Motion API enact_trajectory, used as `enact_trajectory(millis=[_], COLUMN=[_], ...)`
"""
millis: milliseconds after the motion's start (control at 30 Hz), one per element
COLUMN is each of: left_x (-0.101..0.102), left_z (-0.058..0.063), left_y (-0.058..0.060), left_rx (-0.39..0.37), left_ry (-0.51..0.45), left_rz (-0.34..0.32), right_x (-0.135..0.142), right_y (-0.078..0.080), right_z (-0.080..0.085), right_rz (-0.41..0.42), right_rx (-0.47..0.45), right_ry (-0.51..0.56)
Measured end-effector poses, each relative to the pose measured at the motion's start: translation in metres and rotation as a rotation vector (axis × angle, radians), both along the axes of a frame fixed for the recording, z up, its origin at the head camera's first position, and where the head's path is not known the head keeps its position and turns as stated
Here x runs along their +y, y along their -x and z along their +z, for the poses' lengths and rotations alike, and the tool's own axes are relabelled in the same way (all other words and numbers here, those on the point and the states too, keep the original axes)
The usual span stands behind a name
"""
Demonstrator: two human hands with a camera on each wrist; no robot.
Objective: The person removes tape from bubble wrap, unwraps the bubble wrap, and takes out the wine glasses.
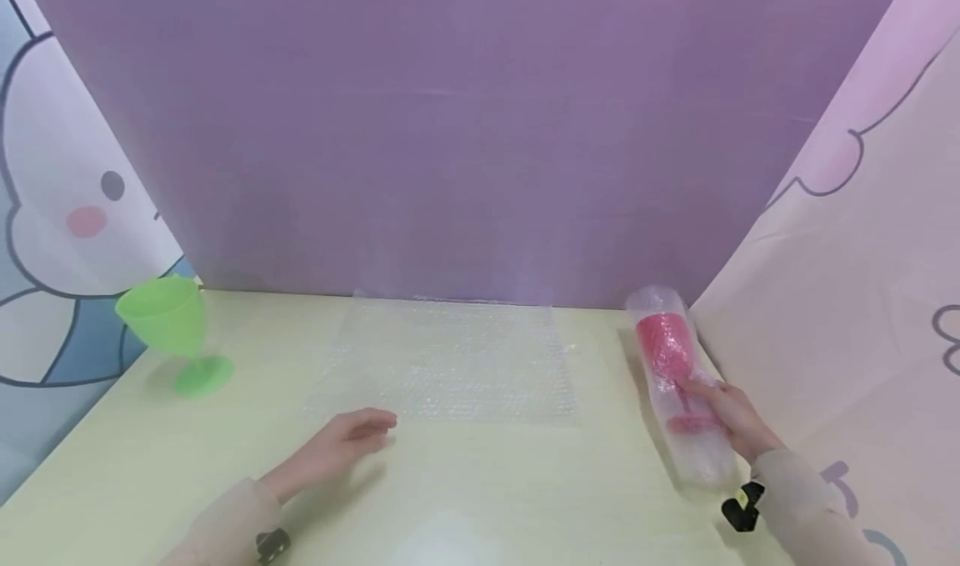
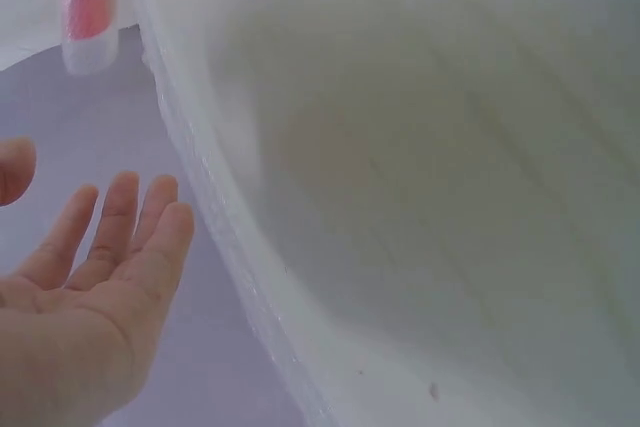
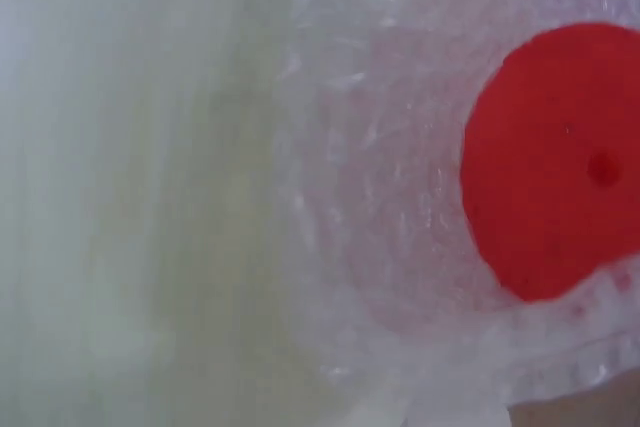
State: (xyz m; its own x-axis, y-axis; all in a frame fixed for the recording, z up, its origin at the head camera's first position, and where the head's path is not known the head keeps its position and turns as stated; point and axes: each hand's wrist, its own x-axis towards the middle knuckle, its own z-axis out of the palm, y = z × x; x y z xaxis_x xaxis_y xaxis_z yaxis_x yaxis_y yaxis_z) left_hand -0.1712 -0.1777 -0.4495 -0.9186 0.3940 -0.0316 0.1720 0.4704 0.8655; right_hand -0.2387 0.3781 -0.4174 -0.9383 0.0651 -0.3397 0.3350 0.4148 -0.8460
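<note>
At the right of the head view, my right hand (image 1: 738, 420) grips a red goblet (image 1: 665, 345) rolled up in bubble wrap (image 1: 708, 466), fingers about its stem. In the right wrist view the goblet's round red base (image 3: 550, 167) shows inside the open end of the roll. My left hand (image 1: 337, 445) holds nothing and hovers over the table, just in front of a flat sheet of bubble wrap (image 1: 450, 362). Its fingers are spread and relaxed in the left wrist view, where the wrapped goblet appears at the top left.
A green goblet (image 1: 163, 312) stands upright at the table's left side. Behind the pale yellow table (image 1: 480, 491) rises a purple wall (image 1: 465, 149). Printed panels (image 1: 847, 299) close off the left and right sides, the right one close beside the wrapped goblet.
</note>
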Motion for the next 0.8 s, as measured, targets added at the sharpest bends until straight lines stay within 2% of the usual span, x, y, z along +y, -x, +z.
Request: enact_trajectory(millis=[167,333,533,800], left_x=[0.005,0.015,0.03,0.06], left_z=[0.004,0.011,0.015,0.025], left_y=[-0.001,0.0,0.003,0.008], left_rx=[0.001,0.035,-0.005,-0.031], left_ry=[0.002,-0.054,-0.161,-0.273], left_rz=[0.002,-0.022,-0.046,-0.036], right_x=[-0.03,-0.064,-0.106,-0.162], right_y=[-0.003,-0.006,-0.013,-0.02], right_z=[0.016,0.025,0.021,0.015], right_rz=[-0.07,-0.097,-0.088,0.005], right_rx=[0.03,0.035,0.048,0.051], right_ry=[0.094,0.199,0.262,0.413])
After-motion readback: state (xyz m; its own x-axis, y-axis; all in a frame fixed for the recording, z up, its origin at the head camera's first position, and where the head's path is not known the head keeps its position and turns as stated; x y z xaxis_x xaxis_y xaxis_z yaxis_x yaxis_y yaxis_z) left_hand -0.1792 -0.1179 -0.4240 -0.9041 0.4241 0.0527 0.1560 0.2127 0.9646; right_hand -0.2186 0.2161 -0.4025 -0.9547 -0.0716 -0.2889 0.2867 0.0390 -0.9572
